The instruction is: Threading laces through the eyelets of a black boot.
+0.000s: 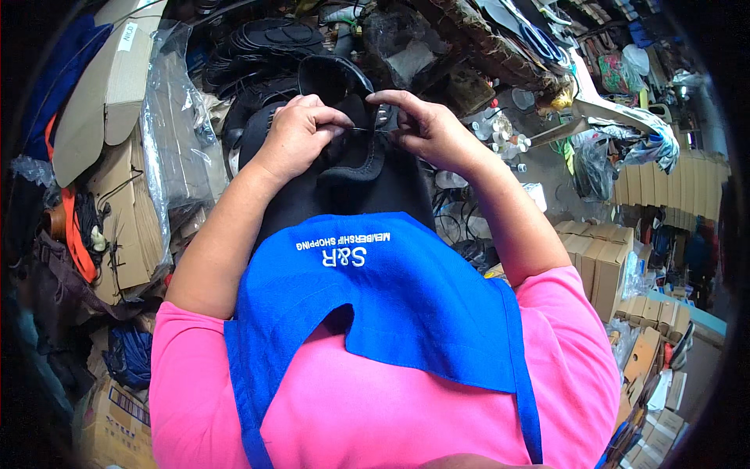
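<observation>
A black shoe (355,168) rests upon my dark-clad lap, between my two hands. My left hand (301,129) is closed, its thumb and forefinger pinching a thin, shiny, needle-like piece (359,128) beside the shoe's upper. Whether this is a needle or a taut thread is too fine to tell. On the other side, my right hand (430,129) grips the shoe's edge, with its forefinger stretched along the upper and the thumb lower down. The shoe's rounded opening stands up just beyond my fingers, and its dark parts blend together.
Coils of black cord (262,55) lie beyond my left hand. Clear plastic (180,117) and cardboard (129,211) stand at the left. Small bottles (500,133) cluster past my right hand. Stacked brown boxes (598,258) are at the right. My blue apron (375,297) covers my front.
</observation>
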The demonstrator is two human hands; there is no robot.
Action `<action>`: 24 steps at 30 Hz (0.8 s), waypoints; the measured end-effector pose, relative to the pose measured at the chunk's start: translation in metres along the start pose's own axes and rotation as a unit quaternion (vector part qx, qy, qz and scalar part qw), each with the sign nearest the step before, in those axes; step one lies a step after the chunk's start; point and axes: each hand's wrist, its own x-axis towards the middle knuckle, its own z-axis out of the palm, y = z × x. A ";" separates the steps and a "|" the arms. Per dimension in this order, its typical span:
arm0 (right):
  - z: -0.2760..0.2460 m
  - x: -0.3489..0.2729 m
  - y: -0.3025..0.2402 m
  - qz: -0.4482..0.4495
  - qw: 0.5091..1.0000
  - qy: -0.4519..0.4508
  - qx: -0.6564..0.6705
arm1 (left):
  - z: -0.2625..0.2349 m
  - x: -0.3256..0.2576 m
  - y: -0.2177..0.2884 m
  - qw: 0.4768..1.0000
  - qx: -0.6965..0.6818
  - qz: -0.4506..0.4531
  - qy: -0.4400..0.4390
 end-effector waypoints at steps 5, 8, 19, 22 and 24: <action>0.004 -0.003 -0.001 0.018 0.999 0.012 0.040 | 0.003 0.000 0.000 0.999 0.036 -0.005 0.001; 0.011 -0.005 0.012 0.077 0.994 0.050 0.066 | 0.003 0.000 -0.002 1.000 0.021 -0.017 -0.008; 0.030 -0.011 0.046 0.048 0.986 0.080 0.137 | -0.001 0.001 -0.008 0.992 -0.117 -0.046 -0.033; 0.031 -0.011 0.044 0.056 0.981 0.071 0.174 | -0.002 0.000 -0.008 0.988 -0.140 -0.061 -0.035; 0.030 -0.011 0.044 0.072 0.981 0.067 0.165 | 0.000 0.001 -0.006 0.994 -0.091 -0.059 -0.032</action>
